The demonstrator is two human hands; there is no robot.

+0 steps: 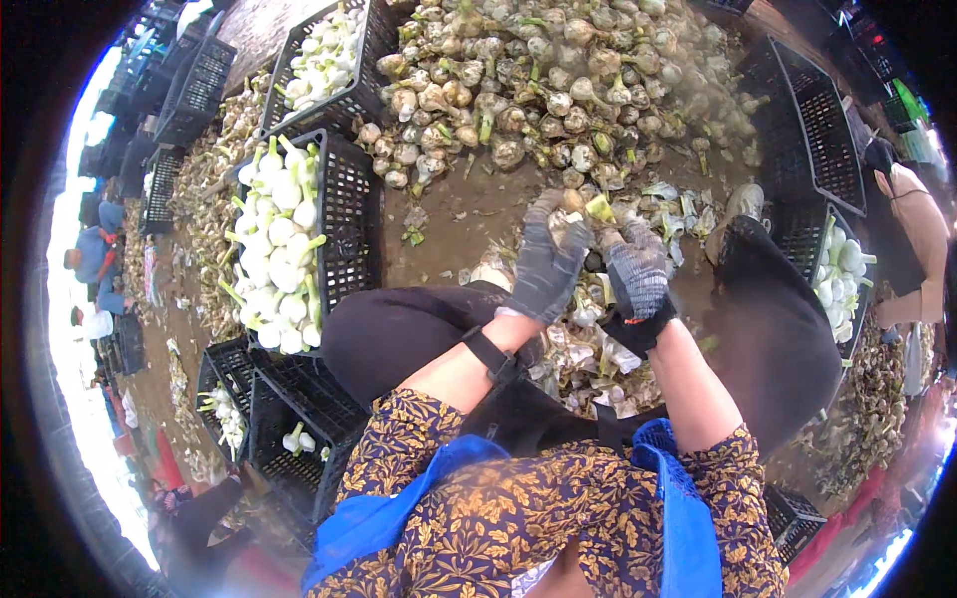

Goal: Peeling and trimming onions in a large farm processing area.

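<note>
My left hand, in a grey knit glove with a watch at the wrist, is closed on a garlic bulb with a short green stem piece beside it. My right hand, in a striped grey glove, is curled right next to that bulb; what its fingers grip is hidden. Below and between both hands lie peeled skins and trimmings between my legs. A large heap of dirty, untrimmed garlic spreads ahead of my hands.
Black crates of white garlic stand at left, upper left and right. More crates sit lower left and upper right. A person in blue is at far left, another person at far right.
</note>
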